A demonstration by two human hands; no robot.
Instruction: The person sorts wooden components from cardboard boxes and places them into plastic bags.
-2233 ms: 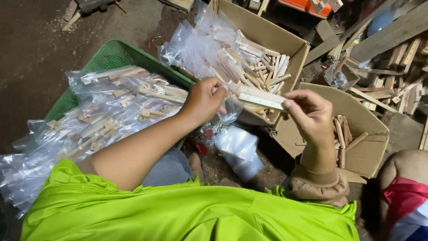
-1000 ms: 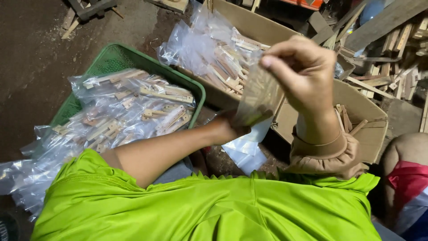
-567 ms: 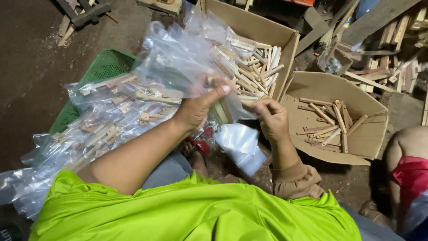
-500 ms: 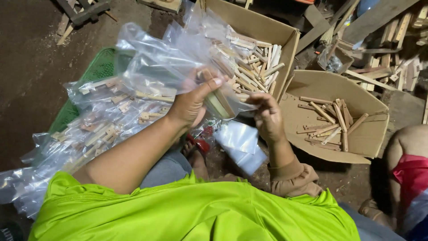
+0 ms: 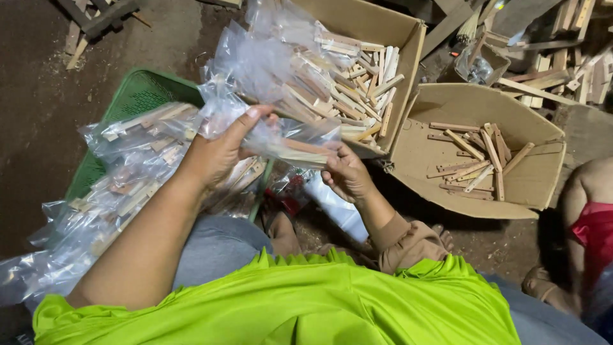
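My left hand [image 5: 220, 153] grips the upper end of a clear plastic bag [image 5: 274, 131] holding small wooden sticks. My right hand [image 5: 345, 174] pinches the bag's other end from below, with its fingers closed on the plastic. The bag hangs between both hands, above my lap and just in front of a cardboard box [image 5: 408, 61] heaped with more filled bags and loose sticks. My arms reach out from a bright green shirt.
A green plastic crate [image 5: 137, 96] at the left is piled with filled clear bags [image 5: 121, 191]. A second cardboard box [image 5: 543, 172] at the right holds several loose wooden sticks. Scrap wood lies at the top right. Another person's leg in red cloth [image 5: 590, 227] is at the right edge.
The hands came down from a raised hold on a bundle of sticks. Both now grip a filled clear bag low in front of the box, and the bag has dropped lower over the last half second.
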